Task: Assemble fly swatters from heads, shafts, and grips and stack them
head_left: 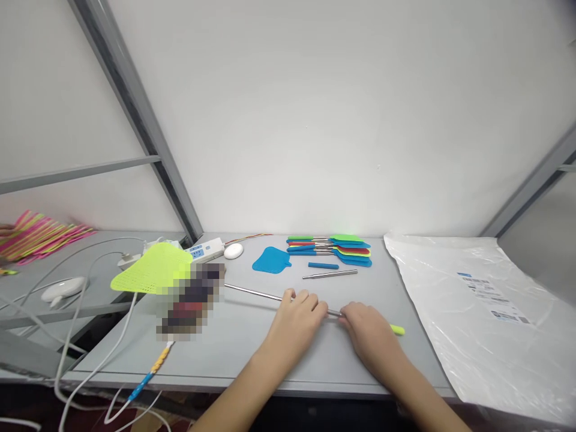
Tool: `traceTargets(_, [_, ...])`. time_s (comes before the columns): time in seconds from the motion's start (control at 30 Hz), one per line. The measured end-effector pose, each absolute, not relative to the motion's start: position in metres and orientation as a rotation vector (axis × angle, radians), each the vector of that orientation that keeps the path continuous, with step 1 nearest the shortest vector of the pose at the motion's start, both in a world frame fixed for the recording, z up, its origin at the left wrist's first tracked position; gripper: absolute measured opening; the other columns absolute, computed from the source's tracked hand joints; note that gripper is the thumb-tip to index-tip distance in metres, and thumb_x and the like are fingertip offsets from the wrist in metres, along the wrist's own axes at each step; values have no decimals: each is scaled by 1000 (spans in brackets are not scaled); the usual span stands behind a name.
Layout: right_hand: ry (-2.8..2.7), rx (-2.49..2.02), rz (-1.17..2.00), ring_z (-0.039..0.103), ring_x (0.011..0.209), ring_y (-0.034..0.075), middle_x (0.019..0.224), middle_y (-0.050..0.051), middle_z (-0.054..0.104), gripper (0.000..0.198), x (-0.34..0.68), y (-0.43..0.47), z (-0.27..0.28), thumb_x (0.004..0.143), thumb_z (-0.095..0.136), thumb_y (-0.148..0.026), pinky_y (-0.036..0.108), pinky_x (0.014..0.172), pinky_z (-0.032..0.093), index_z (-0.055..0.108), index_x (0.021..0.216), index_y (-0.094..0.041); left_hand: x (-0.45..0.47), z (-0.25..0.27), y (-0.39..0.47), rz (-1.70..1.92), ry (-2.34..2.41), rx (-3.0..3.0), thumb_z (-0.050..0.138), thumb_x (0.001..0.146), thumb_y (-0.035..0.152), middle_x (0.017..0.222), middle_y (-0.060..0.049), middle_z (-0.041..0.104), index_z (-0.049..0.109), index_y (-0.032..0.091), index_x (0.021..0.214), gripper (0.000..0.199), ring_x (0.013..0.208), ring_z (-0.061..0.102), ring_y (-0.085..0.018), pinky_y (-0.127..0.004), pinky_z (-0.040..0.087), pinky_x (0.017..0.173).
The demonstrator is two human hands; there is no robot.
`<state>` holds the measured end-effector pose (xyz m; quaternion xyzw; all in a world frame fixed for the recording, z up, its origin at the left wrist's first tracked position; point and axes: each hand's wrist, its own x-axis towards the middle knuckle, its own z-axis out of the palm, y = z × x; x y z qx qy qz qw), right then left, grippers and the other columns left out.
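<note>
A fly swatter with a yellow-green mesh head [144, 273] and a thin metal rod [254, 292] lies across the front of the table, its head to the left. My left hand [299, 315] is closed round the rod. At the swatter's right end my right hand [371, 336] grips the yellow-green handle [398, 330], which it mostly covers. Beyond my hands lie a loose blue swatter head [271, 260], a short blue handle [323, 266] and a separate metal rod [330, 275]. Behind these is a stack of several assembled swatters [346, 248] in mixed colours.
A pixelated dark object [193, 303] hides part of the swatter's left side. A power strip [206, 250] and a white oval device [233, 251] stand at the back left. White cables run over the left edge. Plastic packaging [472, 318] covers the right side.
</note>
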<state>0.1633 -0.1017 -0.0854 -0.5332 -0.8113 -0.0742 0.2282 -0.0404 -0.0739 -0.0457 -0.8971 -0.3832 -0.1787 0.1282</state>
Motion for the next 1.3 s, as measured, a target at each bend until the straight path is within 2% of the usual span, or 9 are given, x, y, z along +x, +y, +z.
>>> traceTargets(0.2, [-2217,-1437,-252,52,66,17,75,-1,60,19,165,-103,-84,97,40,-26,28,62,30,54,86,-22,-46,-36,-70,-529,-1102,-2648,51,90,17,79,1,59,57,25,89,10,77,47,-17,-35,23,73])
traceTargets(0.33, [-2214,-1478,-231,54,66,16,76,0,62,23,167,-103,-78,98,37,-28,28,61,30,55,85,-22,-73,-21,-63,-510,-1182,-2640,47,91,11,81,2,61,59,27,90,19,81,49,-16,-39,24,85])
traceTargets(0.47, [-2215,-1507,-203,52,64,15,76,0,62,24,171,-102,-75,98,37,-28,29,60,30,55,84,-22,-88,-13,-59,-522,-1197,-2610,45,93,16,75,2,60,60,25,86,19,79,49,-16,-43,22,95])
traceTargets(0.7, [-2207,-1499,-272,49,64,16,74,1,59,23,172,-101,-78,98,37,-26,29,62,29,54,83,-20,-47,-34,-67,-564,-1122,-2552,46,95,29,79,0,59,55,22,84,15,79,50,-17,-47,24,95])
traceTargets(0.8, [-2242,-1433,-334,48,63,16,73,1,58,27,172,-102,-78,99,34,-27,30,62,28,54,82,-20,-29,-41,-72,-562,-1064,-2606,47,92,17,78,1,58,54,22,85,11,74,48,-16,-45,26,92])
traceTargets(0.9, [-2224,-1426,-363,48,62,15,72,1,59,27,174,-103,-78,99,34,-29,30,61,28,55,83,-20,-26,-40,-73,-571,-1061,-2636,48,87,8,78,1,58,55,23,86,16,75,48,-15,-44,25,91])
traceTargets(1.1, [-2216,-1475,-343,49,59,14,68,0,57,30,174,-105,-73,99,35,-35,27,57,30,52,78,-21,-40,-25,-72,-600,-1077,-2660,46,87,6,78,2,60,57,26,89,23,77,49,-16,-46,23,92])
traceTargets(1.3, [-2221,-1558,-360,49,52,12,61,-3,54,37,181,-107,-71,97,35,-46,27,50,25,47,72,-22,-47,-12,-74,-599,-1067,-2617,47,87,7,76,3,57,59,27,89,24,75,50,-15,-45,22,97])
